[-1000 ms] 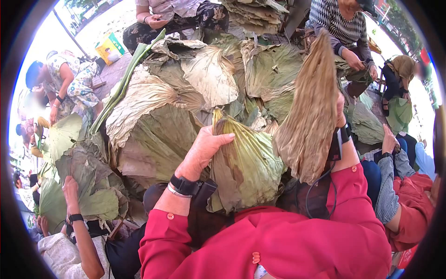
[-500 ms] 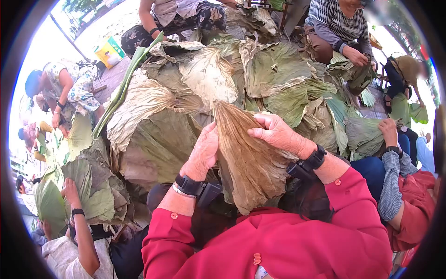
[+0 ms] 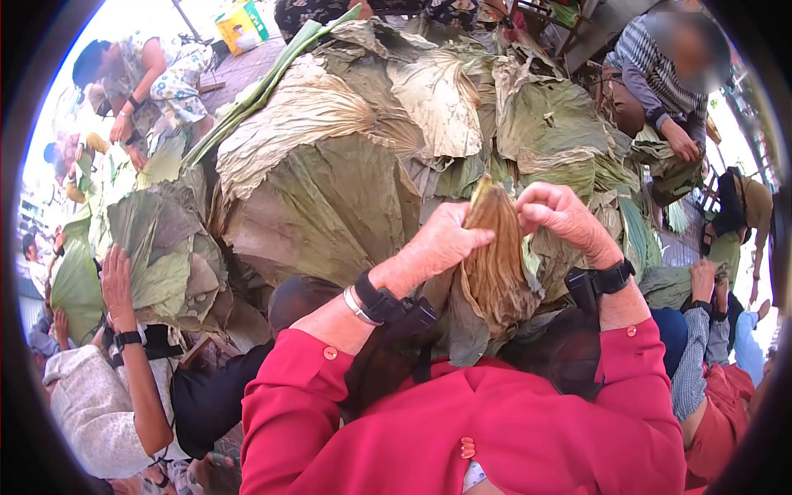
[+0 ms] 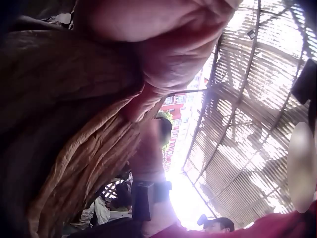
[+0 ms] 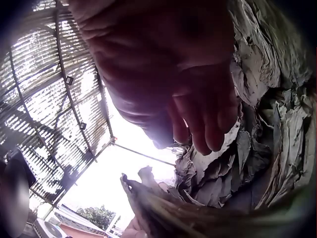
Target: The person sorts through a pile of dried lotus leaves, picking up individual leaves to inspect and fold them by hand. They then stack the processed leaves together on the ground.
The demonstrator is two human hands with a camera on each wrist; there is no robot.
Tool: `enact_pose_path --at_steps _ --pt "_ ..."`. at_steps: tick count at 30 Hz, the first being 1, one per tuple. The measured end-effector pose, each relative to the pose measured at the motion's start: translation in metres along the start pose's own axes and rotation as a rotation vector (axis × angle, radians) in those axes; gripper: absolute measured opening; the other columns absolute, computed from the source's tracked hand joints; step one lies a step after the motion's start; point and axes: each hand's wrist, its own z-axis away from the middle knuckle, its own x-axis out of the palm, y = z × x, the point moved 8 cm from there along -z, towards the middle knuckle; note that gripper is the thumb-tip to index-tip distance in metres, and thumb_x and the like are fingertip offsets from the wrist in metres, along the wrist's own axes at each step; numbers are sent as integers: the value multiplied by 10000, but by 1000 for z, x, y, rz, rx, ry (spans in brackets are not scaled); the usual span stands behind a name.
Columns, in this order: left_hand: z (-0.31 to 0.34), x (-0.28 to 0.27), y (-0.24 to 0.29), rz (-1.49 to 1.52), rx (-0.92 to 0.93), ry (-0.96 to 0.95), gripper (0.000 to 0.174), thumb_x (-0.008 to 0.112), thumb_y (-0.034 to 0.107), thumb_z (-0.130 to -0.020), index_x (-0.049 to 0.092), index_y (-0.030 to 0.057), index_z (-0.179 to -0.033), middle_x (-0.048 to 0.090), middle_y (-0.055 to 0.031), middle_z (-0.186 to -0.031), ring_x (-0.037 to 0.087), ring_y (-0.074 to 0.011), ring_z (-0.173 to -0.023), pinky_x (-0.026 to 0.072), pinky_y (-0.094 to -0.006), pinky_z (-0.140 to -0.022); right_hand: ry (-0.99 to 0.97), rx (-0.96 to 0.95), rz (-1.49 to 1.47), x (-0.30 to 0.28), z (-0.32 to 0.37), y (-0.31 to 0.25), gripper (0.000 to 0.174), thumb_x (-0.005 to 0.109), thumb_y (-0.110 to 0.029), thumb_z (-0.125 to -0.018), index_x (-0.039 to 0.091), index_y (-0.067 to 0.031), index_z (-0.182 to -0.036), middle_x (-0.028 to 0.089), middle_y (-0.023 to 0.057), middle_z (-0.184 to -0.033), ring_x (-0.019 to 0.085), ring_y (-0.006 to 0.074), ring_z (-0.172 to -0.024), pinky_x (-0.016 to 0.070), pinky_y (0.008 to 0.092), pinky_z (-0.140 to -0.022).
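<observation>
A folded brown dried leaf (image 3: 495,256) with a yellowish tip stands upright before the person's lap, a greyish-green leaf (image 3: 467,326) behind its lower left. The left hand (image 3: 437,243) grips its upper left side, thumb across the front. In the left wrist view the brown folds (image 4: 94,153) spread below the left palm (image 4: 173,39). Just right of the leaf's upper part, the right hand (image 3: 569,221) hovers with loosely bent fingers. The right wrist view shows those fingers (image 5: 198,124) apart from the folded leaf (image 5: 173,210) below.
A broad heap of dried leaves (image 3: 330,206) lies ahead, with long green stalks (image 3: 268,87) on its left. Other people sit around it; a neighbour's hand (image 3: 118,289) rests at leaves on the left. A yellow-green package (image 3: 241,27) stands at the back left.
The brown leaf came down from the raised right hand to the left hand and now looks narrower. The right hand has let go of it. The head view has shifted.
</observation>
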Motion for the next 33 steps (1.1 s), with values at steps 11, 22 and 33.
enact_pose_path --at_steps 11,22,33 --pt "86 75 -22 -794 -40 -804 261 575 160 -700 589 64 -942 602 -164 -774 588 -319 -762 450 -386 -676 -413 -1205 1618 201 -41 -19 357 490 -201 -731 492 -68 -1062 483 91 -1164 382 225 -1171 232 435 -1023" --pt "81 69 -21 -847 80 -768 233 603 140 -676 595 53 -892 603 -157 -768 584 -316 -749 447 -382 -660 -135 -1169 1573 188 -81 -101 115 532 -105 -647 520 -79 -758 550 39 -779 531 190 -901 265 449 -1007" --pt "68 59 -15 -844 143 -700 231 586 180 -713 570 35 -893 591 -177 -776 572 -330 -758 440 -379 -659 413 -593 96 -22 13 -199 144 540 -57 -826 578 -25 -961 589 -32 -855 520 27 -786 413 172 -713"
